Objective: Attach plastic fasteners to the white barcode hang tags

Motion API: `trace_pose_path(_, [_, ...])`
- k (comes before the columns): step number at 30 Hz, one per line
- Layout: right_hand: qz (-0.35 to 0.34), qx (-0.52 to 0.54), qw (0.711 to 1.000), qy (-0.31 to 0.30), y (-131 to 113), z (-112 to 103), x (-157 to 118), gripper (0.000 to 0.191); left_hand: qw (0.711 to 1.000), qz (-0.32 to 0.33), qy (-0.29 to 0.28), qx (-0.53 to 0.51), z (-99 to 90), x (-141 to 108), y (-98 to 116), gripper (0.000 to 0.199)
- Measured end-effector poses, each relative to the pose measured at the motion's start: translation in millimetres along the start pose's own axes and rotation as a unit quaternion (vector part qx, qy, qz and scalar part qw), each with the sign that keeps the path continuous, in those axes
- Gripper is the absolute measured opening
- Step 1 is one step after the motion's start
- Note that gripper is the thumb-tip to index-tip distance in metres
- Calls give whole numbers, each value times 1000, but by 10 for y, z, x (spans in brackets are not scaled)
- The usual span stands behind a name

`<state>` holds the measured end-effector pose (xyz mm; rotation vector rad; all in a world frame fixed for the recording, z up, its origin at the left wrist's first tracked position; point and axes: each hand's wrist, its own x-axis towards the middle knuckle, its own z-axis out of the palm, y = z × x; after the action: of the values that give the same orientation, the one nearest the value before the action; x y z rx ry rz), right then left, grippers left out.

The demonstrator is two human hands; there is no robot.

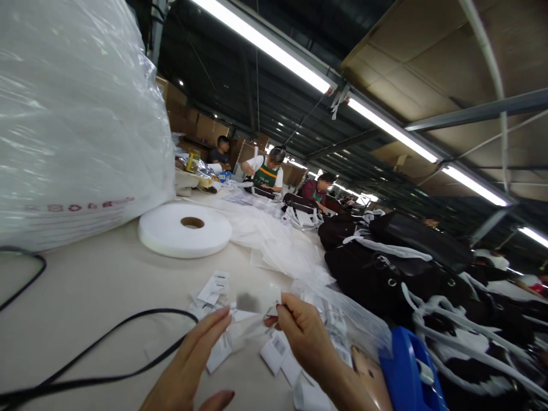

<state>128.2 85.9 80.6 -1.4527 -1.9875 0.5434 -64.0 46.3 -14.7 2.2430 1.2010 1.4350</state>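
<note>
the right hand (pixel 306 334) sits near the front edge of the table (pixel 98 285), fingers curled in, thumb and forefinger pinching a small white label (pixel 257 301) by its right end. the label is lifted just off the table, held flat and a bit blurred. the left hand (pixel 192 365) is lower and closer to the front edge, fingers stretched out and loosely spread, tips pointing at the label's left end; whether they touch it cannot be told.

under and around both hands lie scattered barcode tags (pixel 216 287), small white slips with printed lines, some overlapping, on the bare cream surface. just right of the right hand lies a clear plastic bag (pixel 342 319) with more printed tags inside. at the front right corner stands a blue tape dispenser (pixel 406 365), partly cut by the picture's edge.

a black cable (pixel 111 337) loops across the front left part of the table. further back, toward the middle, a wide roll of white tape (pixel 185 229) lies flat, its cardboard core facing up. behind it at the left edge stands a big clear plastic sack (pixel 72 114) with red print low on it.

along the right edge are piled black bags with white straps (pixel 385 268). crumpled white wrapping sheets (pixel 274 240) run down the middle toward the far end, where other people (pixel 268 171) sit at work.
</note>
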Motion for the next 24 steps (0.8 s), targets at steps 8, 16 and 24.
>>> trace_pose_path(8, [0,79,995,-68,-294,-171,-277,27,974,-155,-58,-154,-130,582,206,33])
trace_pose_path(16, [82,217,972,-33,-214,-184,-385,23,917,-203,-154,-308,-192,651,304,15])
trace_pose_path(24, [103,476,873,-10,-234,-378,-431,26,928,-244,-134,-246,-108,493,163,18])
